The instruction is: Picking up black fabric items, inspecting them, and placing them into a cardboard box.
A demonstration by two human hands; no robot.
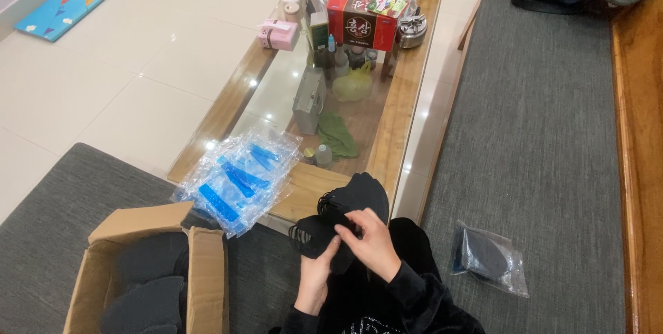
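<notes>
A: Both hands busy over the lap, just below the near end of the coffee table [407, 99]?

B: Yes. Left hand [312, 280] closed around the lower edge of a stack of black face masks [345, 213], thumb up against the fabric. Right hand [373, 241] pinching the same stack from the right, fingertips [347, 232] narrowed on a fold near the ear loops. Firm hold with both, nothing loose between them.

A: And the stack itself, relative to the table?

B: Overlapping its near edge, raised a little above the knees, ear loops hanging on the left side. Touching only the hands, as far as visible.

A: Anything else close to the table?

B: A heap of clear plastic sleeves with blue strips [238, 178] lying on its near left corner, partly spilling over the edge. Below and left of that corner, an open cardboard box [207, 272] on the grey mat, dark mask-like pieces inside. Well to the right of the table, on the grey mat, one bagged black mask [489, 256] lying flat and alone.

A: On the table top?

B: At the far end, a red carton [359, 22], a pink box [280, 34] to its left, a metal pot [412, 30] to its right. Mid-table, small bottles, a yellow-green bag [352, 85], a grey box [309, 99] and a green cloth [338, 135] nearer the hands.

A: Sleeves?

B: Black, both arms, down to the wrists.
</notes>
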